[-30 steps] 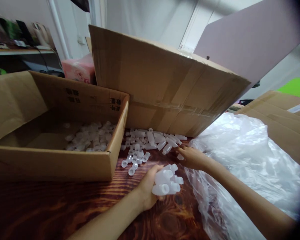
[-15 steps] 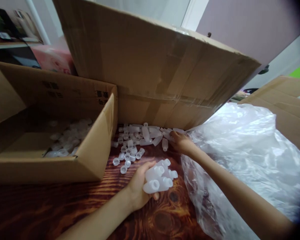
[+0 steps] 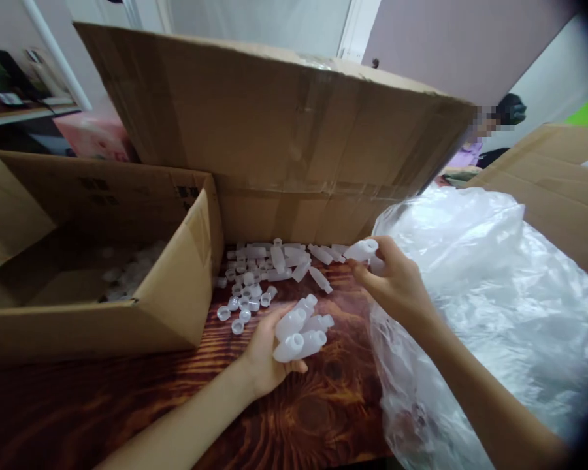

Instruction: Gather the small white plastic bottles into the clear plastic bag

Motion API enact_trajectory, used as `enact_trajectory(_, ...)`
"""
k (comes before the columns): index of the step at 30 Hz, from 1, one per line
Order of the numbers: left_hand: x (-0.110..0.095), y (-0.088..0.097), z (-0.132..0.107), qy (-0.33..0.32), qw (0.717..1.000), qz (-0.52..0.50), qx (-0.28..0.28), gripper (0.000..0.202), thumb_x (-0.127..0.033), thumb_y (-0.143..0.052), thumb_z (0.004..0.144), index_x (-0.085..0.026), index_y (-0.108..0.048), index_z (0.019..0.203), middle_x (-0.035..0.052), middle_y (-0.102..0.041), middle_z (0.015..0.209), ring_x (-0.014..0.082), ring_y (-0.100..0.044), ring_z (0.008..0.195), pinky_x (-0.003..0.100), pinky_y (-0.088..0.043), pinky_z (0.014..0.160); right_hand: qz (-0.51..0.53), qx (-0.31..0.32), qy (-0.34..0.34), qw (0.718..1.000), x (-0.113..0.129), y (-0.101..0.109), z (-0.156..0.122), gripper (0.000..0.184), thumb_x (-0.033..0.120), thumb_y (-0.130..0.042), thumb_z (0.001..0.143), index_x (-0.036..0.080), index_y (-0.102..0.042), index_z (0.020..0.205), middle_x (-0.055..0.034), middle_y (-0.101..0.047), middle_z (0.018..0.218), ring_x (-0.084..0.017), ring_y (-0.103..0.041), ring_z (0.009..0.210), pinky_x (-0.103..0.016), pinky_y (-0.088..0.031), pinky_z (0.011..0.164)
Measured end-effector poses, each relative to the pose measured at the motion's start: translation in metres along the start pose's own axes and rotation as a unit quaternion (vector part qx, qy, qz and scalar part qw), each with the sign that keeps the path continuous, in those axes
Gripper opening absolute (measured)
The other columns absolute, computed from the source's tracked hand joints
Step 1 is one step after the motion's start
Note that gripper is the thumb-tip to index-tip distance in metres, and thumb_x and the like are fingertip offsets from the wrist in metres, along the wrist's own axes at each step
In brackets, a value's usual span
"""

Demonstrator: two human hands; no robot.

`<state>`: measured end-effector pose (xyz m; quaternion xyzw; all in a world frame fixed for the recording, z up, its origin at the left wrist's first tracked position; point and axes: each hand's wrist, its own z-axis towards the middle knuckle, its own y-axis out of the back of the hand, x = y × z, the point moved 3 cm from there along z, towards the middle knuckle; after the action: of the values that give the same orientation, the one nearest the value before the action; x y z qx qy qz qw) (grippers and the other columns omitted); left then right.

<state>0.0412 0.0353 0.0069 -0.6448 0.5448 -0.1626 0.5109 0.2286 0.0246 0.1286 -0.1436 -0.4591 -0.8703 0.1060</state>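
I see a dark wood table [image 3: 323, 418] with a tall box [image 3: 255, 124] near the back. Bare wood shows between the left hand [image 3: 266, 360], half curled around some white bottles [image 3: 290, 324], and the plastic bag's edge [image 3: 383, 385]. Beside the bag, the right hand [image 3: 399, 284] pinches at least one bottle [image 3: 359, 250]. Loose bottles [image 3: 277, 258] lie by the tall box's bottom edge.

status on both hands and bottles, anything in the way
Left hand holding several bottles. Right hand holding at least one. Loose bottles and caps ahead. Crumpled plastic crowding right side.
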Motion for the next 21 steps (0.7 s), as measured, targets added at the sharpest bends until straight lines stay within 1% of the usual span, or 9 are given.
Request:
enact_trajectory(2, -0.001, 0.0, -0.001, -0.008, 1.0, -0.003, 0.0, 0.032, -0.039, -0.053, 0.088, -0.014, -0.068, 0.101, 0.0061, -0.073, 0.085, 0.0185, -0.068, 0.062, 0.027, -0.053, 0.033, -0.074, -0.054, 0.071, 0.993, 0.018, 0.021, -0.013, 0.012, 0.032, -0.056, 0.086, 0.02, -0.052, 0.088, 0.0015, -0.061, 0.07, -0.016, -0.057, 0.059, -0.028, -0.039, 0.061)
enact_trajectory(5, -0.001, -0.001, -0.003, -0.009, 1.0, -0.004, -0.001, 0.032, -0.038, -0.053, 0.088, -0.013, -0.068, 0.102, 0.0067, -0.073, 0.088, 0.0189, -0.069, 0.065, 0.029, -0.055, 0.035, -0.242, -0.118, 0.186, 0.945, 0.042, 0.046, -0.026, 0.009, 0.029, -0.055, 0.09, 0.02, -0.054, 0.089, -0.0018, -0.065, 0.081, -0.018, -0.061, 0.068, -0.036, -0.036, 0.073)
enact_trajectory(8, 0.0, -0.002, -0.004, -0.01, 1.0, 0.008, -0.012, 0.033, -0.037, -0.052, 0.088, -0.012, -0.067, 0.103, 0.0084, -0.073, 0.09, 0.0205, -0.069, 0.068, 0.03, -0.056, 0.037, -0.301, -0.187, 0.197, 0.914, 0.061, 0.067, -0.027, 0.01, 0.021, -0.056, 0.087, 0.018, -0.055, 0.096, -0.0047, -0.068, 0.096, -0.02, -0.064, 0.073, -0.038, -0.035, 0.077)
enact_trajectory(9, 0.0, -0.001, -0.005, -0.012, 1.0, 0.013, -0.018, 0.033, -0.037, -0.052, 0.088, -0.011, -0.067, 0.104, 0.0091, -0.073, 0.09, 0.0207, -0.069, 0.068, 0.031, -0.056, 0.038, -0.301, -0.188, 0.195, 0.915, 0.067, 0.07, -0.026, 0.01, 0.021, -0.056, 0.086, 0.018, -0.056, 0.096, -0.0054, -0.068, 0.096, -0.021, -0.064, 0.071, -0.039, -0.036, 0.076)
enact_trajectory(11, 0.001, -0.001, -0.005, -0.018, 0.999, 0.02, -0.027, 0.034, -0.036, -0.052, 0.089, -0.011, -0.066, 0.106, 0.0093, -0.072, 0.089, 0.0203, -0.069, 0.067, 0.031, -0.057, 0.038, -0.256, -0.156, 0.185, 0.936, 0.077, 0.074, -0.025, 0.013, 0.022, -0.054, 0.086, 0.017, -0.056, 0.098, -0.0053, -0.067, 0.091, -0.021, -0.062, 0.065, -0.04, -0.04, 0.074)
enact_trajectory(14, 0.002, 0.0, -0.004, -0.026, 0.999, 0.015, -0.03, 0.034, -0.036, -0.052, 0.089, -0.011, -0.065, 0.108, 0.0073, -0.072, 0.088, 0.0193, -0.068, 0.066, 0.031, -0.056, 0.038, -0.137, -0.153, 0.178, 0.962, 0.089, 0.075, -0.028, 0.033, 0.025, -0.056, 0.088, 0.018, -0.051, 0.12, -0.0066, -0.067, 0.103, -0.021, -0.065, 0.071, -0.036, -0.048, 0.071)
enact_trajectory(17, 0.003, -0.001, -0.004, -0.029, 0.999, 0.01, -0.016, 0.034, -0.036, -0.051, 0.09, -0.011, -0.065, 0.108, 0.0072, -0.072, 0.089, 0.0196, -0.069, 0.066, 0.03, -0.056, 0.037, -0.136, -0.217, 0.208, 0.944, 0.097, 0.075, -0.032, 0.044, 0.02, -0.06, 0.089, 0.023, -0.045, 0.13, -0.0073, -0.064, 0.121, -0.022, -0.068, 0.09, -0.034, -0.05, 0.077)
enact_trajectory(19, 0.003, -0.002, -0.004, -0.028, 1.0, 0.008, -0.003, 0.034, -0.036, -0.05, 0.09, -0.01, -0.065, 0.106, 0.0081, -0.072, 0.089, 0.0193, -0.068, 0.064, 0.029, -0.055, 0.037, -0.175, -0.24, 0.227, 0.927, 0.102, 0.076, -0.026, 0.035, 0.018, -0.061, 0.089, 0.022, -0.051, 0.123, -0.0069, -0.067, 0.116, -0.021, -0.069, 0.089, -0.035, -0.05, 0.08)
enact_trajectory(21, 0.004, -0.003, -0.005, -0.029, 1.0, 0.005, 0.001, 0.033, -0.035, -0.05, 0.09, -0.011, -0.065, 0.105, 0.0082, -0.073, 0.088, 0.0184, -0.067, 0.061, 0.028, -0.054, 0.037, -0.199, -0.251, 0.216, 0.922, 0.109, 0.081, -0.011, 0.025, 0.021, -0.062, 0.09, 0.019, -0.056, 0.115, -0.0071, -0.068, 0.111, -0.019, -0.068, 0.081, -0.034, -0.05, 0.077)
